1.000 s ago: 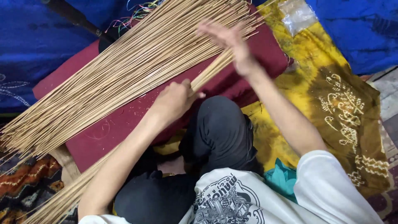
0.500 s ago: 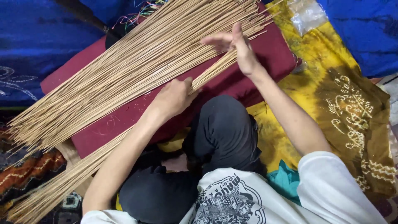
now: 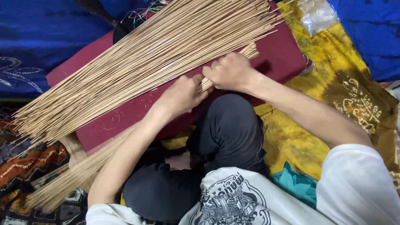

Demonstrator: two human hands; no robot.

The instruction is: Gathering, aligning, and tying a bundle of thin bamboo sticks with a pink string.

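At the far left we see the loose tips of the big fan of thin sticks [image 3: 137, 62], spilling past the edge of the maroon cushion [image 3: 287, 54] over patterned cloth [image 3: 25, 166]; this large spread lies just beyond both hands and looks as yet ungathered. Below it, the tail of our held bundle of sticks [image 3: 71, 179] trails down to the left of our left hand [image 3: 181, 95], past our left forearm. That hand is clenched around the bundle near our raised knee in black trousers [image 3: 227, 129]. Just to its right, touching it, our right hand [image 3: 229, 71] is also closed on the same bundle, whose short cut ends [image 3: 249, 51] poke out above the knuckles. We judge that only a small share of the sticks is collected in the two grips, while most is left on the cushion. Room is tight: the fan lies against our knuckles above, and the knee sits directly beneath. To the right of the right grip the cushion shows a bare strip, then its edge, then yellow cloth [image 3: 333, 83] with a clear plastic bag [image 3: 318, 14] above, offering the most open room.
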